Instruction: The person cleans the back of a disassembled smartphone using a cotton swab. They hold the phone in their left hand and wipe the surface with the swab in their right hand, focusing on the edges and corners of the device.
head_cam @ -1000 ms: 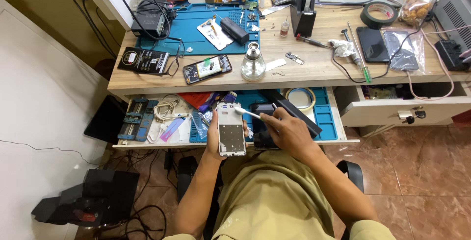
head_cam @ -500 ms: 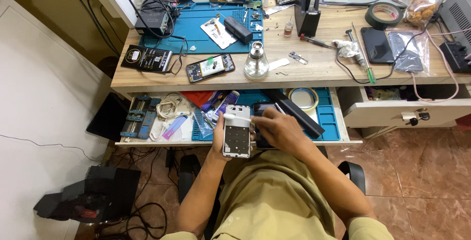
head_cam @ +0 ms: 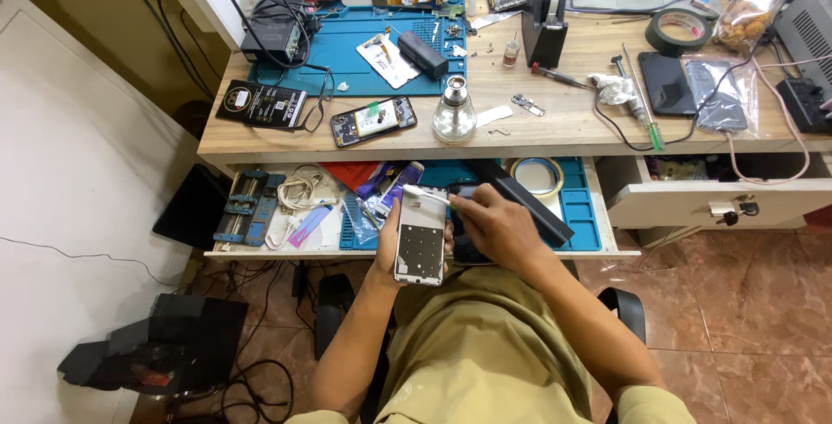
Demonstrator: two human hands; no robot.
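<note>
So the white phone frame (head_cam: 421, 238) is held up over the lap, just in front of the open drawer (head_cam: 260, 251), long side running away from the body. The left hand (head_cam: 390, 246) is wrapped around its left edge from below, fingers closed on it, thumb side hidden behind the frame. The right hand (head_cam: 498, 226) is pinched shut on a thin white tool (head_cam: 426, 194), tip touching the frame's top right corner; there's a dark phone-like slab (head_cam: 461, 229) tucked just under that hand too, can't tell whether it's gripped or only resting on the lap. My take on handling: a bare frame like this looks light and thin, probably flexes if you squeeze the middle, and the smooth plastic is likely slippery. I'd hold it by the long side rails like it is now, not across the open back plate. Up on the wooden surface (head_cam: 563, 121) there's another opened phone (head_cam: 373, 121), a glass bottle (head_cam: 454, 112) and a blue mat (head_cam: 364, 60), all well apart from the hands.
</note>
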